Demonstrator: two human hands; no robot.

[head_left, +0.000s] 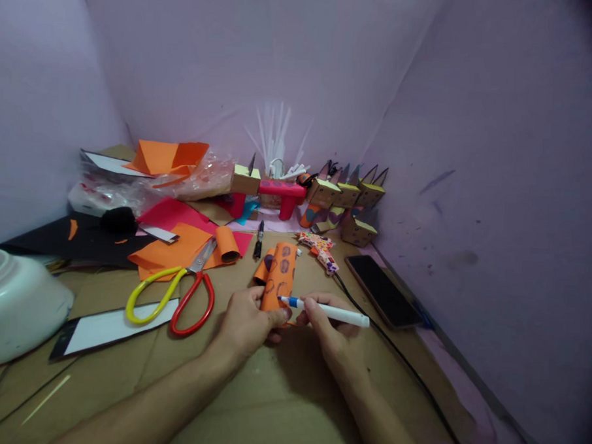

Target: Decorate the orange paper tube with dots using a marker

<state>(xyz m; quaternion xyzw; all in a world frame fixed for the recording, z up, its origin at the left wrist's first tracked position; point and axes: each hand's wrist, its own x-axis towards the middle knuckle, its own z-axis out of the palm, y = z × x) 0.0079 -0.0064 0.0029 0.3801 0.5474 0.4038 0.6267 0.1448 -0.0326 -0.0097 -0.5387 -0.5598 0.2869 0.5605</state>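
An orange paper tube (285, 264) with dark spots and rings drawn on it stands tilted away from me, its lower end gripped by my left hand (247, 321). Fingers of my right hand (331, 335) close around a white marker (338, 312) with a blue collar. The marker's tip touches the tube's surface near an outlined ring. Smaller orange tube pieces (262, 271) join or lie against the left side of the spotted tube; which of these, I cannot tell. Behind it lies a black pen (259, 240).
Yellow-and-red-handled scissors (193, 296) rest on orange paper and a white strip at left. A white jar (15, 308) stands far left. A patterned glue gun (324, 253) with a black cord and a phone (382, 291) lie right. Several cardboard animal heads (359, 230) stand at back.
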